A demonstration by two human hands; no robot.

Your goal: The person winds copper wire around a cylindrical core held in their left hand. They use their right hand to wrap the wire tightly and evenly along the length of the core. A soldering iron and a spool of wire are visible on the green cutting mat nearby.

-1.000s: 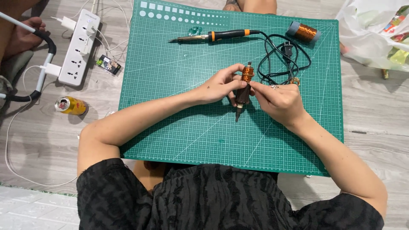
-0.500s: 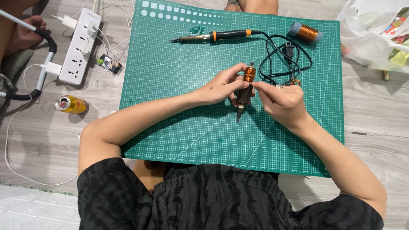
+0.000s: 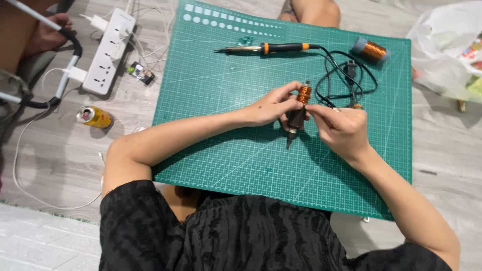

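Over the green cutting mat (image 3: pixel 241 165), left hand (image 3: pixel 268 108) and right hand (image 3: pixel 341 128) fingers pinch closed on the copper-wound coil rod (image 3: pixel 299 108).

Matt green mat (image 3: pixel 241 165); glossy, seemingly copper-wound coil (image 3: pixel 304 94).

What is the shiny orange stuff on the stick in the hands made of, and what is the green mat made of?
The coil looks like thin copper wire: orange, glossy, wound in fine turns around a dark rod, probably metal. The left hand grips the rod; the right hand pinches by the coil. The green mat looks like matte rubbery plastic with a printed grid.
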